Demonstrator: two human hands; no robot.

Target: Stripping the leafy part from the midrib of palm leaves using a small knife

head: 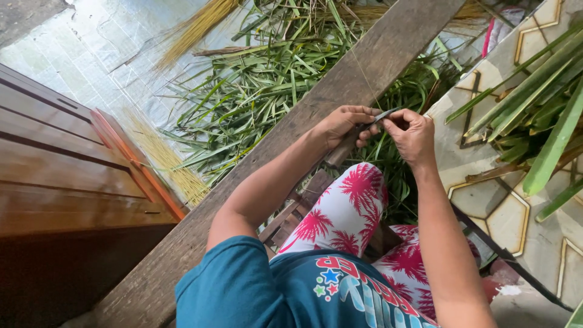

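Note:
My left hand [342,125] is closed around the handle of a small knife [371,120], whose dark blade points toward my right hand. My right hand [413,135] pinches a thin pale leaf rib [363,76] against the blade; the rib runs up and away over the wooden beam [340,85]. Both hands meet just above my knees, which are covered by white trousers with a pink palm print. Beneath the hands lie green palm leaves [401,182].
A large heap of green leaf strips [267,85] lies beyond the beam on a pale woven mat [91,54]. Bundles of yellow stripped ribs [164,161] lie at its left. A wooden door [54,176] stands at left. More leaves [540,115] rest on the patterned tile floor at right.

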